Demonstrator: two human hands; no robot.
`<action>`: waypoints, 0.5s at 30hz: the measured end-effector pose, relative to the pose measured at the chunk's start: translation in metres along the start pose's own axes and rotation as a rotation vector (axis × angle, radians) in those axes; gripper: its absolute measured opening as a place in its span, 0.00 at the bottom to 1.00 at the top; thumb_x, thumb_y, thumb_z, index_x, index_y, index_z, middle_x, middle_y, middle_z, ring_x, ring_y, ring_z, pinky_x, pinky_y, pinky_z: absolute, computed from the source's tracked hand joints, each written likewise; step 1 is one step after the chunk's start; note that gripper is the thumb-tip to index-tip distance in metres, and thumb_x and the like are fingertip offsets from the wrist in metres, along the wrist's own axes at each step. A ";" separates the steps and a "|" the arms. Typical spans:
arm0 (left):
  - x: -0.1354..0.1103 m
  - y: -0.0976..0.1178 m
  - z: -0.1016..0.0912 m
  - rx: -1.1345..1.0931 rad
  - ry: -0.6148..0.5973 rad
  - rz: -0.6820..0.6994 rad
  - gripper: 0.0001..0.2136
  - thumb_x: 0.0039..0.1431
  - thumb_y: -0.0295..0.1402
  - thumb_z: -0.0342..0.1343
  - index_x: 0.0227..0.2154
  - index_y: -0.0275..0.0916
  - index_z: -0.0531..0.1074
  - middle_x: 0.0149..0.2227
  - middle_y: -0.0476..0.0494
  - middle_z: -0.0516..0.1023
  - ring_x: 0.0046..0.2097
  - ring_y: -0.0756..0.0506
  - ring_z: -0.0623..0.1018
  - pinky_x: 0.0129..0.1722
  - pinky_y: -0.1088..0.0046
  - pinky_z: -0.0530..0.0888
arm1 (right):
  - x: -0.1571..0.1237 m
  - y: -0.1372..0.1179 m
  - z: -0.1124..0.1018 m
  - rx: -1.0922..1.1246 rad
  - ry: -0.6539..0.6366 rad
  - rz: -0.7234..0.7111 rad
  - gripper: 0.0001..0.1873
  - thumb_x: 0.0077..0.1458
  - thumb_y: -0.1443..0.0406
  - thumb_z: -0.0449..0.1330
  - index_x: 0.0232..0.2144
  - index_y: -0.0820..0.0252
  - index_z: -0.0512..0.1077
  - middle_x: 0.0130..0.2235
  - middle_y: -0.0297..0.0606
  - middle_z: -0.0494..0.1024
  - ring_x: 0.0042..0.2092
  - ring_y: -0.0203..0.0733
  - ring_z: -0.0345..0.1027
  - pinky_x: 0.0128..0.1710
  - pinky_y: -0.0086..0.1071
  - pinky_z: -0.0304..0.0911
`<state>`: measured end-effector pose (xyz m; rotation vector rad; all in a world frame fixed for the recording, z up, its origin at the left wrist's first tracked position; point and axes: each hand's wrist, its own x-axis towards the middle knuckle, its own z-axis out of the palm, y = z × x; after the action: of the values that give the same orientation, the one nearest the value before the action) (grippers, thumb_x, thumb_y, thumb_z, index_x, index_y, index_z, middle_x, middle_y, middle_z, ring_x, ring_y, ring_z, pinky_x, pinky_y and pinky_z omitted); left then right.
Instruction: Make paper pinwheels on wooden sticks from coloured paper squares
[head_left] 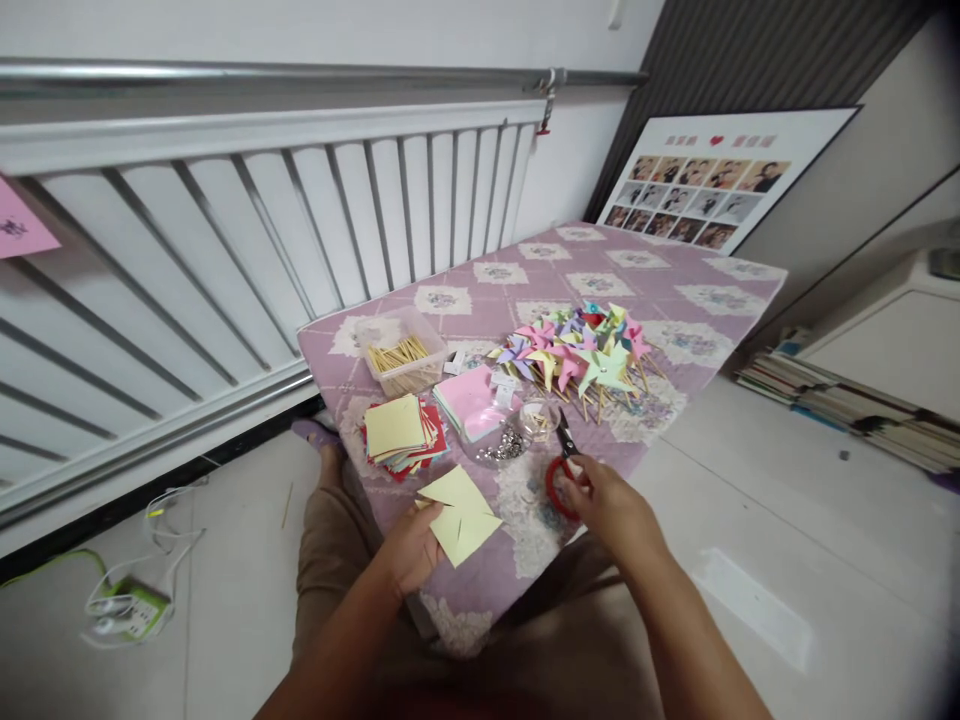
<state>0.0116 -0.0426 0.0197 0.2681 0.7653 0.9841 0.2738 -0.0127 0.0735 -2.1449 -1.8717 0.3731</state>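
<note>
Left hand (411, 552): fingers pinched shut on the pale yellow cut paper square (463, 515) (flimsy, may tear).
Right hand (611, 505): fingers curled around the red-handled steel scissors (561, 462); the blades ahead could snag the purple-clothed tabletop (675, 275).

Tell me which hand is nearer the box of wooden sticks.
Left. The left hand, holding yellow paper, sits in front of the box of sticks; the right hand, on the red scissors, is farther off to its right.

Left hand (411, 548) pinches shut, right hand (609, 505) curls palm-down, reaching farther forward.
</note>
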 end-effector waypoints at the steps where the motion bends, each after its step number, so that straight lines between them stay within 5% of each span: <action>1: 0.000 0.001 0.000 -0.011 -0.001 -0.008 0.15 0.50 0.31 0.61 0.42 0.35 0.73 0.41 0.38 0.80 0.40 0.43 0.80 0.42 0.67 0.75 | -0.010 -0.006 0.007 0.124 0.051 -0.041 0.16 0.56 0.60 0.53 0.45 0.61 0.69 0.36 0.43 0.76 0.37 0.45 0.71 0.36 0.33 0.63; 4: 0.000 0.003 0.000 -0.048 0.001 -0.003 0.15 0.50 0.30 0.61 0.42 0.35 0.72 0.40 0.39 0.81 0.40 0.43 0.80 0.44 0.66 0.75 | -0.044 -0.030 0.036 0.389 0.145 -0.192 0.12 0.56 0.61 0.53 0.40 0.60 0.69 0.37 0.43 0.75 0.37 0.44 0.69 0.37 0.33 0.64; 7: 0.000 0.003 -0.002 -0.063 -0.010 -0.003 0.15 0.51 0.31 0.60 0.43 0.34 0.72 0.39 0.38 0.81 0.41 0.42 0.80 0.44 0.66 0.75 | -0.072 -0.052 0.062 0.504 0.079 -0.257 0.07 0.58 0.62 0.52 0.36 0.58 0.68 0.33 0.38 0.73 0.34 0.41 0.69 0.36 0.32 0.64; 15: -0.005 0.005 -0.006 -0.094 -0.046 0.018 0.17 0.53 0.35 0.58 0.44 0.31 0.72 0.43 0.35 0.79 0.43 0.40 0.78 0.46 0.63 0.72 | -0.094 -0.072 0.090 0.808 -0.045 -0.239 0.16 0.57 0.65 0.52 0.49 0.57 0.62 0.34 0.36 0.75 0.37 0.39 0.72 0.40 0.30 0.67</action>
<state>0.0029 -0.0447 0.0203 0.2157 0.6732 1.0250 0.1620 -0.0939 0.0177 -1.3685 -1.5775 0.9330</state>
